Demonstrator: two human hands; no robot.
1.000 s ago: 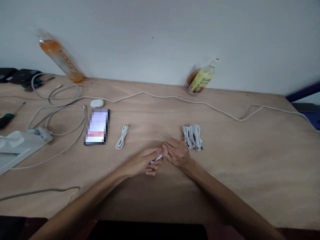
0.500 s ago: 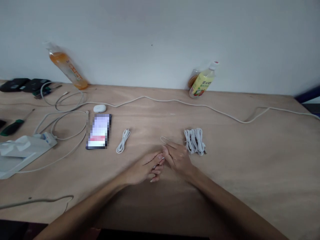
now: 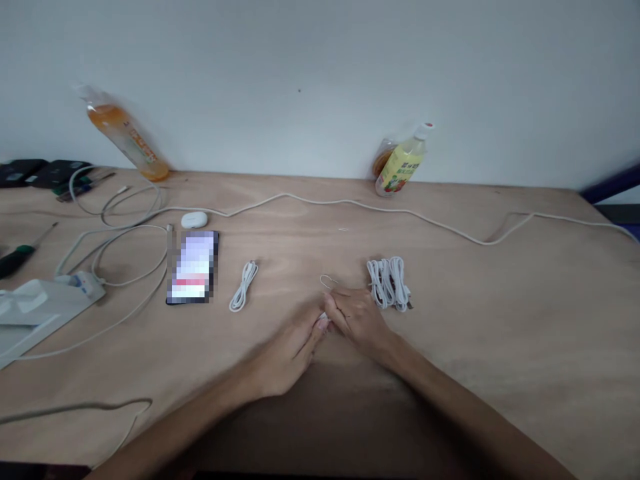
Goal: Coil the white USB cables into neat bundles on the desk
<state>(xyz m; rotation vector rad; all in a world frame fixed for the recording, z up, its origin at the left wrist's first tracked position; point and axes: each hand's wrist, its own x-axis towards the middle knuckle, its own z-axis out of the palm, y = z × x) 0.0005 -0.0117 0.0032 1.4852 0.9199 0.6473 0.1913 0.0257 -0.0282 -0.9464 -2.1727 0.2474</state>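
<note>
My left hand [image 3: 295, 350] and my right hand [image 3: 356, 320] meet near the middle of the table, both closed on a white cable [image 3: 327, 279]. A thin loop of it sticks out beyond my right fingers; the rest is mostly hidden by the hands. Just right of my right hand lie several coiled white cables [image 3: 389, 283] side by side. Another coiled white cable [image 3: 243, 287] rests to the left of my hands, beside a phone [image 3: 193, 268] with a lit screen.
A white earbud case [image 3: 194, 220], long loose cables, a green screwdriver [image 3: 17, 260] and a white plastic item [image 3: 45, 310] lie left. An orange bottle [image 3: 127, 141] and a yellow bottle [image 3: 401, 165] lean on the wall. One cable [image 3: 345, 201] crosses the table's back.
My left hand has turned, and its fingers, spread below before, are now gathered near my right fingertips. The view has shifted slightly, with items at the left appearing further left.
</note>
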